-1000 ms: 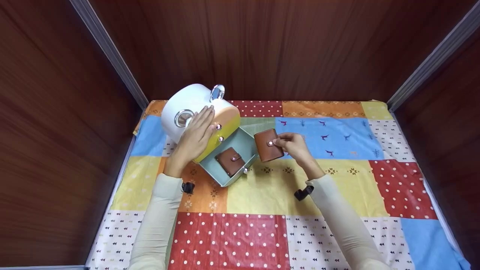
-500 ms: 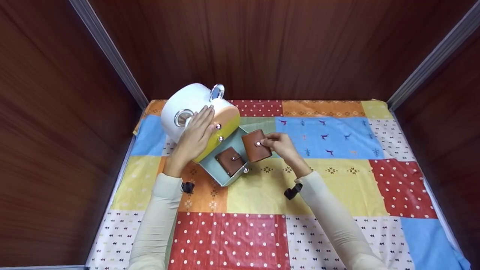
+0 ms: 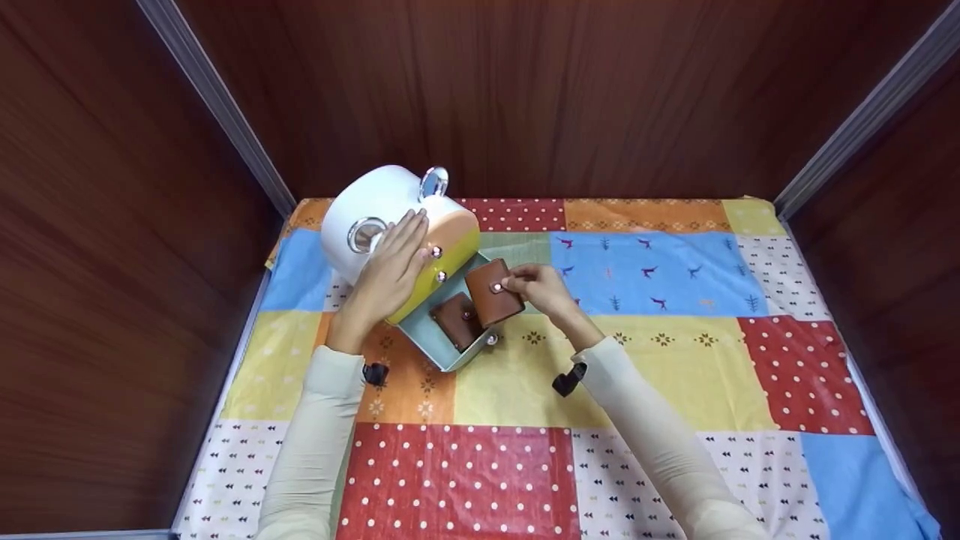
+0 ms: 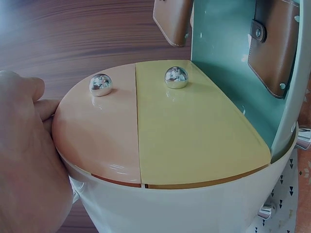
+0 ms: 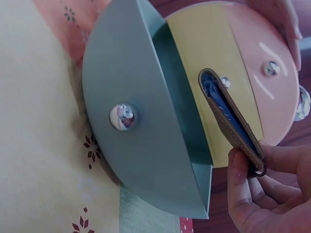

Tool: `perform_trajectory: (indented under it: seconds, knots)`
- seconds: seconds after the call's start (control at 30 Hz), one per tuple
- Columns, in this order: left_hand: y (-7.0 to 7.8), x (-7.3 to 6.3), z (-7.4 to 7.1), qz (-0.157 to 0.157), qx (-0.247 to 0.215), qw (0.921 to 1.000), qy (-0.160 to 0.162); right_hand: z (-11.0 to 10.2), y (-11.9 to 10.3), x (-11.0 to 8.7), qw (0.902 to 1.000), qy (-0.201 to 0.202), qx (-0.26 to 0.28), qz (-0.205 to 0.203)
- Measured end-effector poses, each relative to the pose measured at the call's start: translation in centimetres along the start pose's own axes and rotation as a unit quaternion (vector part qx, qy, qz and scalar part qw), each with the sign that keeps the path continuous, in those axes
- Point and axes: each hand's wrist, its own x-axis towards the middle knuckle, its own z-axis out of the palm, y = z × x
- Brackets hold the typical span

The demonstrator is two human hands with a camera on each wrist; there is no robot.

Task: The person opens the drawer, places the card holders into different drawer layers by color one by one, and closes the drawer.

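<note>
A white round-sided drawer box [image 3: 349,214] has peach and yellow drawer fronts, both closed. Its bottom green drawer [image 5: 146,155] is pulled out. In that drawer lies a brown leather wallet [image 3: 453,324] with a snap strap. My left hand [image 3: 388,274] rests on top of the box with its fingers straight; part of it shows at the side of the left wrist view. Thumb and fingers of my right hand [image 3: 546,291] pinch a second brown wallet [image 3: 491,296] at its snap edge. This wallet is above the open drawer, and the right wrist view shows its blue-lined edge.
A patchwork cloth [image 3: 465,480] covers the table. Dark wood-grain panels [image 3: 510,97] rise behind and at both sides. Chrome knobs stick out from the drawer fronts, and a chrome ring [image 3: 434,182] stands on the back of the box.
My right hand has moved left with its wallet, from beside the drawer to over it, where it now overlaps the wallet inside. The left hand has stayed on the box.
</note>
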Motion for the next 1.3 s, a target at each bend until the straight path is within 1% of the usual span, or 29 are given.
perform_trajectory:
  seconds: [0.23, 0.4, 0.5, 0.77, 1.0, 1.13, 1.3]
  knots:
    - [0.0, 0.0, 0.0, -0.002, -0.001, 1.0000, 0.000, 1.0, 0.1, 0.4, 0.9997, -0.009, -0.017, -0.014]
    - [0.0, 0.0, 0.0, 0.000, 0.002, 1.0000, -0.004, 1.6, 0.1, 0.3, 0.9989, -0.003, -0.045, -0.012]
    - [0.0, 0.0, 0.0, 0.004, 0.003, 1.0000, 0.000, 1.9, 0.2, 0.4, 0.9978, 0.002, -0.066, -0.013]
    - [0.1, 0.1, 0.0, 0.003, 0.002, 1.0000, 0.001, 2.5, 0.4, 0.6, 0.9967, 0.008, -0.077, -0.023]
    - [0.0, 0.1, 0.0, 0.003, 0.002, 1.0000, 0.002, 2.7, 0.5, 0.7, 0.9932, 0.022, -0.113, -0.020]
    - [-0.1, 0.0, 0.1, 0.006, 0.004, 1.0000, 0.003, 3.1, 0.5, 0.9, 0.9903, 0.024, -0.133, -0.031]
    - [-0.1, 0.0, 0.1, 0.006, 0.003, 1.0000, 0.000, 3.7, 0.6, 1.2, 0.9849, 0.024, -0.162, -0.057]
